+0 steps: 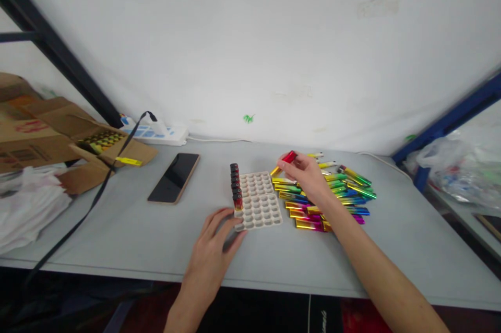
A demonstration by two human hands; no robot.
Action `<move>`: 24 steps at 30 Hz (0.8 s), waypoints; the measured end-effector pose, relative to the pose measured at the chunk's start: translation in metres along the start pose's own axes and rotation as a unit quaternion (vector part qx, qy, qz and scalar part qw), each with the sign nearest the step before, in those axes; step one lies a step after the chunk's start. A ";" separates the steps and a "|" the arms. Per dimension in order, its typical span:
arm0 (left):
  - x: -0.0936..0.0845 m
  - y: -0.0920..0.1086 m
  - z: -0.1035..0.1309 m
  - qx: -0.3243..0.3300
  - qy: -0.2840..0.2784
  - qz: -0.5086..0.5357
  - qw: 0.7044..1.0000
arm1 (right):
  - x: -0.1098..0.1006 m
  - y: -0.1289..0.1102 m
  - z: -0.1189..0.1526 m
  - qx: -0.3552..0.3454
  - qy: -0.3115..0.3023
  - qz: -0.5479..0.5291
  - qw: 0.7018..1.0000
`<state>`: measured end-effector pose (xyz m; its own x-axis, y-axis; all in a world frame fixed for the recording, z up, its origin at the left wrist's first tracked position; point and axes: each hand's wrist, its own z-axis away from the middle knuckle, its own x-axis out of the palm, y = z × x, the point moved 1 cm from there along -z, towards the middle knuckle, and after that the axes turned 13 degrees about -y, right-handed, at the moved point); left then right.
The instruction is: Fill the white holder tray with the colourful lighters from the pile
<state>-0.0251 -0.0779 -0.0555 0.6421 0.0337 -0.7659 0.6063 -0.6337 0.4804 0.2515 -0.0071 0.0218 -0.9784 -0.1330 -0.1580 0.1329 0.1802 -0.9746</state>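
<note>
My left hand (211, 241) grips the near left corner of a white tray (258, 224) with rows of small pockets, the thumb along its front edge. One row of dark-topped red lighters (235, 187) stands upright down the tray's left side. My right hand (305, 174) is raised over a pile on the right and pinches a shiny red-and-gold lighter (289, 156), tilted, between thumb and fingers. The pile holds many shiny lighters (309, 224) in gold, green, blue and pink, lying on their sides. My right hand and forearm cover part of it.
A phone (174, 179) lies left of the tray on the grey table (156, 239). Behind it are a power strip (168, 134) and an opened cardboard box (58, 134). A dark strap (94, 200) crosses the left side. Plastic bags (465, 166) sit at the far right.
</note>
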 end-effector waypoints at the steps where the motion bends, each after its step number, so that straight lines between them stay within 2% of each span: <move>1: -0.001 0.000 0.000 0.003 0.002 -0.001 1.000 | 0.008 0.004 0.001 0.008 -0.007 -0.031 0.999; 4: -0.002 0.002 -0.002 0.009 0.004 -0.006 1.000 | 0.027 0.008 0.007 0.021 -0.056 -0.064 0.996; 8: -0.003 0.003 -0.002 0.008 0.003 -0.007 1.000 | 0.043 0.004 0.019 0.039 -0.185 -0.082 0.979; 10: -0.003 0.003 -0.002 0.006 0.004 -0.005 1.000 | 0.049 0.004 0.022 0.038 -0.211 -0.093 0.972; 15: -0.001 0.003 -0.001 -0.005 0.001 -0.002 1.000 | 0.060 0.008 0.022 0.032 -0.168 -0.142 0.975; 24: 0.000 0.001 -0.001 -0.022 -0.004 0.000 1.000 | 0.067 0.014 0.020 0.118 -0.098 -0.162 0.975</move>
<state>-0.0234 -0.0779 -0.0545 0.6388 0.0267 -0.7689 0.6264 -0.5984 0.4995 0.1909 -0.0335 -0.0055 -0.9292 -0.3338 0.1585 -0.1216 -0.1287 -0.9842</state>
